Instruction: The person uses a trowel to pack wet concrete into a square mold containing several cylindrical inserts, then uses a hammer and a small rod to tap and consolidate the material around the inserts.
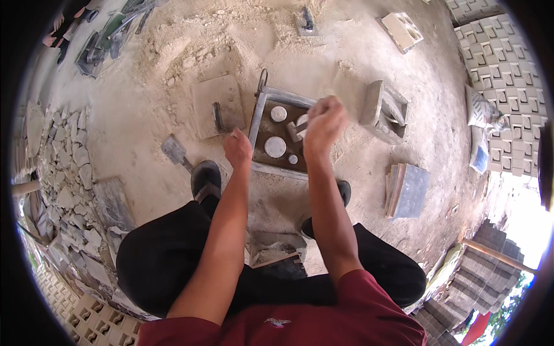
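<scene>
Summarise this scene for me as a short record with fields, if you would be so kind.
Frame: shallow, rectangular, lying on the ground
In the frame: pale round pieces of differing sizes
Left hand: curled, near the frame's left side; whether it grips anything is unclear
Right hand: curled, above the frame's right part; its grip is blurred
Beside the right hand: T-shaped piece, showing over the frame
Left of the frame: flat board, small shovel
Right of the frame: open box, stacked panels
</scene>
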### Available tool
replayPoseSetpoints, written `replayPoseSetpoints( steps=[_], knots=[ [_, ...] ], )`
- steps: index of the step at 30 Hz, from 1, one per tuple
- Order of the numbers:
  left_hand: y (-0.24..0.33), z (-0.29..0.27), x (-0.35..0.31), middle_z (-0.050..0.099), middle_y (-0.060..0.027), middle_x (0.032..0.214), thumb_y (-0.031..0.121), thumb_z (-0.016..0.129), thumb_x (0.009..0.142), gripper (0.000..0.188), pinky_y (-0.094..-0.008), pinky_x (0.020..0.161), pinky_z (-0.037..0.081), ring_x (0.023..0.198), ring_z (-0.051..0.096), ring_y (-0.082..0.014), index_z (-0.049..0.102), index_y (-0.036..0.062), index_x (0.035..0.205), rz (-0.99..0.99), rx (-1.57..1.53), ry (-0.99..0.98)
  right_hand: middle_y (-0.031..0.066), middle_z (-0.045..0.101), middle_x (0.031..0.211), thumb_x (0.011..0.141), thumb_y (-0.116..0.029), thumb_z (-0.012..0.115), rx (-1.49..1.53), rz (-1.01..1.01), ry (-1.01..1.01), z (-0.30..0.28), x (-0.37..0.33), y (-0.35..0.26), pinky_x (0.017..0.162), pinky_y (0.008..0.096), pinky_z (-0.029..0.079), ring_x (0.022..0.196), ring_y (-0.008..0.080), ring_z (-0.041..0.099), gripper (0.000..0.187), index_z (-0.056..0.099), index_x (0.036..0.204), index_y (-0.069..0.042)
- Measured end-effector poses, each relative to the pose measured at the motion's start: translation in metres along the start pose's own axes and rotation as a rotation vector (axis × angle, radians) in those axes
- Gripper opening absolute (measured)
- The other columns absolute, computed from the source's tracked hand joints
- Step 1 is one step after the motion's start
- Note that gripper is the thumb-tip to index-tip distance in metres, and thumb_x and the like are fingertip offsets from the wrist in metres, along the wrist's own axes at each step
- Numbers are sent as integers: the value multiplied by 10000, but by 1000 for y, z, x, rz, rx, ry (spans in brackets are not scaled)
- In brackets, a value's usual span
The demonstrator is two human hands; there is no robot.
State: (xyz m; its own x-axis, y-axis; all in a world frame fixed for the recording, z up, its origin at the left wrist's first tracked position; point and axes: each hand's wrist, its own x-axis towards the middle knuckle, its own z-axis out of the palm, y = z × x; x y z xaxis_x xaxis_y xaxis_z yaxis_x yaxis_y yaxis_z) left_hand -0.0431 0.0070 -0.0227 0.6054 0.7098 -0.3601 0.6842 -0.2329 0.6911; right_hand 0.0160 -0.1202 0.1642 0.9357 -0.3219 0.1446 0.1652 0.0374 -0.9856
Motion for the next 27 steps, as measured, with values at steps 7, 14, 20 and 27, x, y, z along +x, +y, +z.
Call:
replayPoseSetpoints(
  steps=[7, 14, 20, 27],
  knots=[
    [8, 1, -6, 600, -322, 775, 337, 311, 902, 552, -520, 758, 425, 825, 581, -493, 613, -101, 758, 44, -22, 21, -12, 291, 489, 903, -199, 350, 17, -94, -42, 13, 11, 22, 400, 274, 184, 442, 84, 251, 373, 262, 550, -118],
    [18, 2, -13, 611, -328, 851, 359, 334, 904, 559, -532, 804, 433, 872, 581, -497, 626, -108, 808, 16, -32, -12, -30, 289, 514, 921, -158, 341, 102, 8, 22, -7, 21, 22, 429, 256, 184, 479, 69, 257, 387, 255, 546, -124],
    [3, 5, -1, 619, -323, 875, 372, 333, 904, 578, -539, 823, 443, 876, 583, -500, 629, -113, 799, 15, -1, 2, -14, 279, 497, 893, -118, 348, 200, -67, 43, -14, -18, 16, 426, 275, 198, 468, 83, 272, 373, 245, 536, -77],
    [12, 1, -5, 621, -321, 859, 357, 318, 899, 573, -547, 824, 443, 856, 588, -501, 632, -111, 796, 21, -7, -9, -3, 254, 489, 894, -185, 322, 177, -171, -289, -13, -37, 1, 420, 281, 175, 452, 92, 247, 379, 237, 537, -90]
  ],
)
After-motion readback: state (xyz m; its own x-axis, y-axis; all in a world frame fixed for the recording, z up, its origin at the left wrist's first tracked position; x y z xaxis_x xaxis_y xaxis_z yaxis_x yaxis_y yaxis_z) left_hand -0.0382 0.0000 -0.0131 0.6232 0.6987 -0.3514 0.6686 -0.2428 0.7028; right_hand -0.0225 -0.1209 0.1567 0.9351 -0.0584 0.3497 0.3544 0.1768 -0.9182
